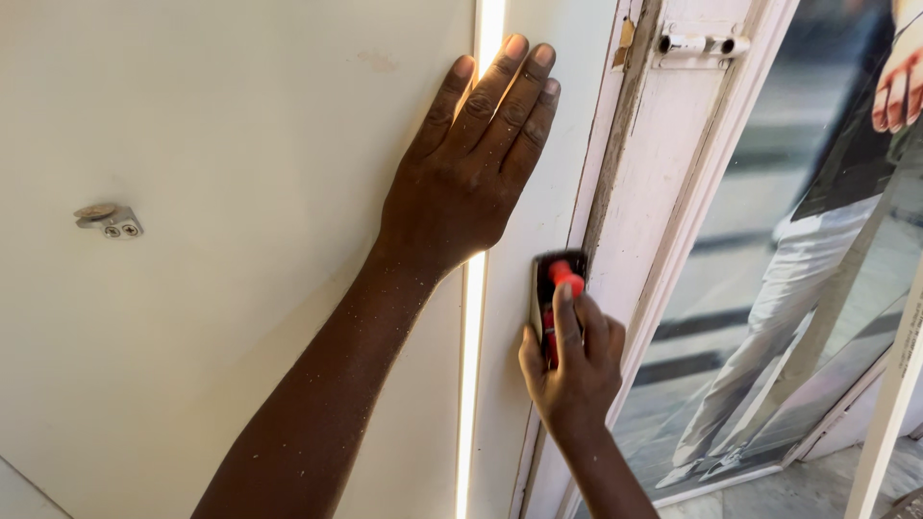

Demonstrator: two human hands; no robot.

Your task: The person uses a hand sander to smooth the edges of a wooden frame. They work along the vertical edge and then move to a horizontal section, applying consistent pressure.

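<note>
White painted wooden door edge [538,240] looks partly scraped, with more left, as the left hand [471,168] presses flat and open on it while the right hand [575,360] grips a small red-and-black hand plane [556,288] against it.

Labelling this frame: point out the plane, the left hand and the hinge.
plane [556,274]: head view, on its red knob.
left hand [468,168]: head view, back of the hand, flat on the panel.
hinge [704,44]: head view, middle of its white barrel.

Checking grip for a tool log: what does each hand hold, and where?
The right hand grips a small black and red hand tool by its lower body, forefinger along the top. The left hand holds nothing, flat on the white panel.
</note>
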